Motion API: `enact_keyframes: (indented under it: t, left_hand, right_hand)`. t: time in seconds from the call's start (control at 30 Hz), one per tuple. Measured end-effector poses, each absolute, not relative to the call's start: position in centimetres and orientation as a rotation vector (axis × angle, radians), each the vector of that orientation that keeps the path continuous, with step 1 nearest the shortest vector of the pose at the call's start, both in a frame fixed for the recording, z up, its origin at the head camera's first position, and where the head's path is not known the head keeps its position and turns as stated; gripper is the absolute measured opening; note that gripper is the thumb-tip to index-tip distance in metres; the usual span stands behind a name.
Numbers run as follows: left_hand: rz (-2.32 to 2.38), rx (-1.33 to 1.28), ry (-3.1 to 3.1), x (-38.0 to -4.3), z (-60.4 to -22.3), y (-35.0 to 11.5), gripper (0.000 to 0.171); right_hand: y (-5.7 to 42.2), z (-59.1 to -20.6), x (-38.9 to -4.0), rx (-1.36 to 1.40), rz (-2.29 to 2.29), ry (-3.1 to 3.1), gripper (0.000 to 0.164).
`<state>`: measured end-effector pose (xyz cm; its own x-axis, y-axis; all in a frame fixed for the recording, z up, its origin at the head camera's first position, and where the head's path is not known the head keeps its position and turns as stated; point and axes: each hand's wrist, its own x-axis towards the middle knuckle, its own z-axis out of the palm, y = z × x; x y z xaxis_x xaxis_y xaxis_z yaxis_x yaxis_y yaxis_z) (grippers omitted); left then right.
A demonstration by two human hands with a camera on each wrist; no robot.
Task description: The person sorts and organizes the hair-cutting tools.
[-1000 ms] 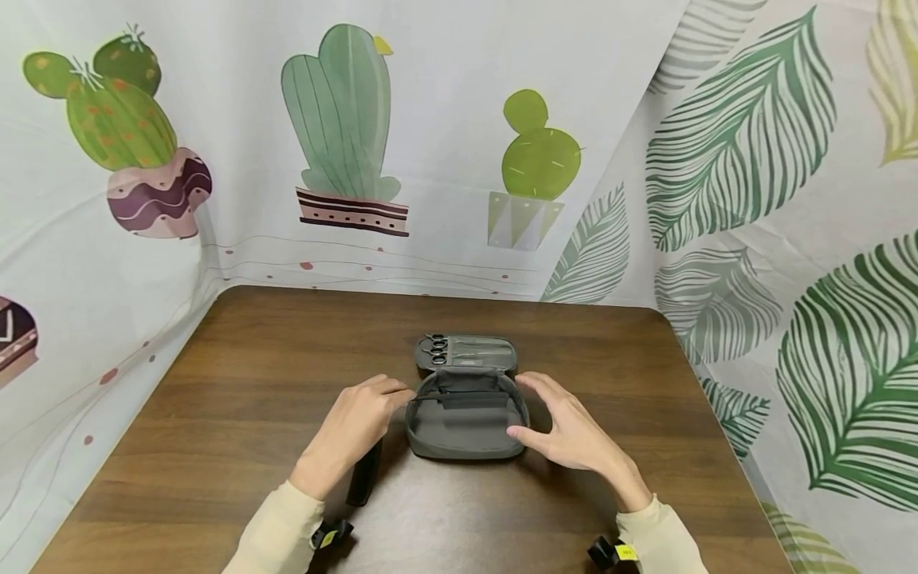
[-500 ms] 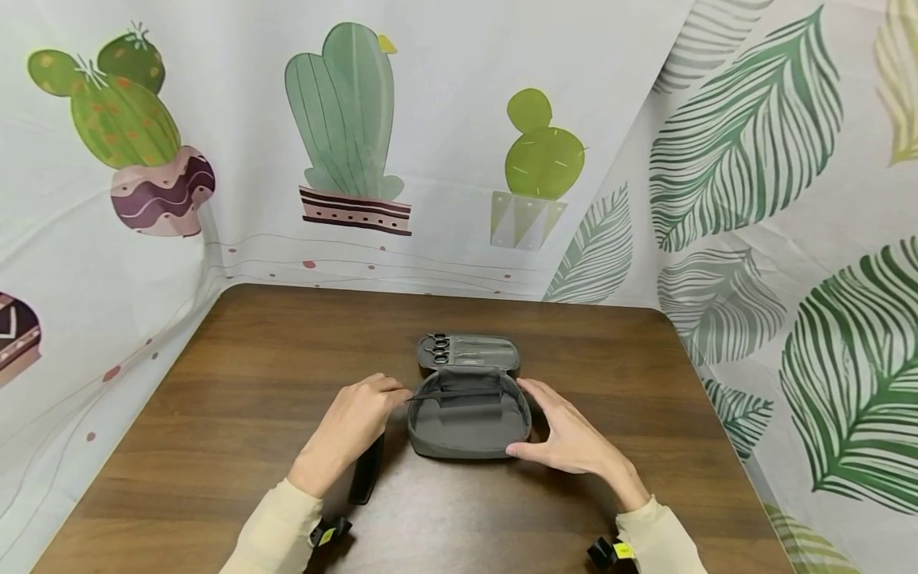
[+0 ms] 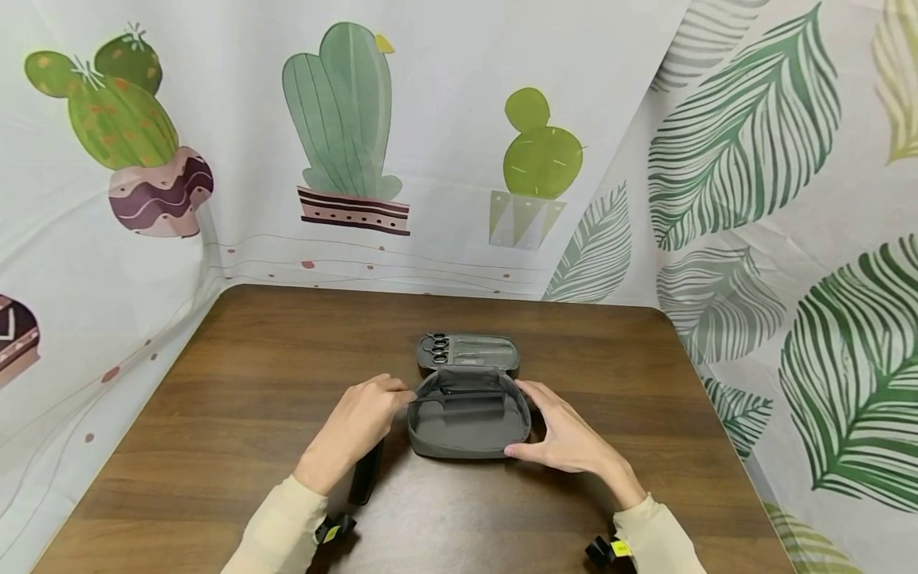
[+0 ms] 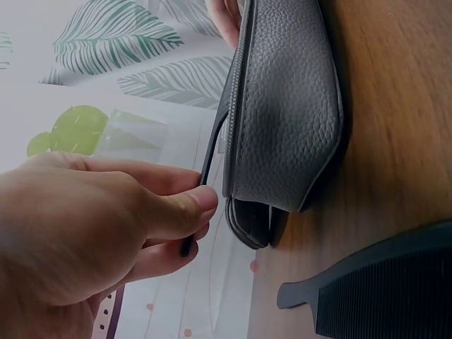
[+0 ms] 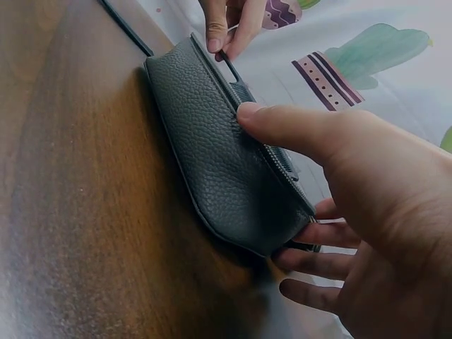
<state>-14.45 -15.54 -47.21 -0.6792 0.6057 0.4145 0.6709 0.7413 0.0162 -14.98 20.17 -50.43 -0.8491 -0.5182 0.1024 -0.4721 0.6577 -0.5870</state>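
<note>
A grey, leather-textured zip case [image 3: 459, 448] lies unzipped on the table, its lid folded back on the far side. My left hand [image 3: 358, 426], at the case's left rim, pinches the thin handle of a black comb [image 4: 212, 145] between thumb and fingers. The comb's toothed part [image 5: 241, 92] extends over the case opening, level with the rim. My right hand [image 3: 566, 434] holds the case's right end, thumb on the near rim and fingers round the far side. A second black comb [image 4: 385, 282] lies on the table below my left hand.
The lid [image 3: 508, 351] carries several scissors with ring handles [image 3: 439, 348] in a clear pocket. Brown wooden table [image 3: 272, 359] surrounds the case. Behind it hangs a white cloth [image 3: 445, 159] printed with cacti and leaves.
My right thumb has come down from over the opening to the near right rim of the case. The comb in my left hand sits slightly lower over the opening.
</note>
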Motion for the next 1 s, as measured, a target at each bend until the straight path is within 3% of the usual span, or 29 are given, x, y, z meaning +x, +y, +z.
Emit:
enact_keyframes:
  t: [0.57,1.0]
  left_hand:
    - [-0.19,-1.051,-2.584,-15.7,-46.7,-13.5,0.023]
    - [-0.199,-1.053,-2.666,-16.2,-46.7,-12.3,0.022]
  right_hand:
    - [20.2,-50.5,-15.1,-0.822,-0.94,2.797,0.104]
    - [20.2,-50.7,-15.0,-0.844,-0.945,2.797,0.104]
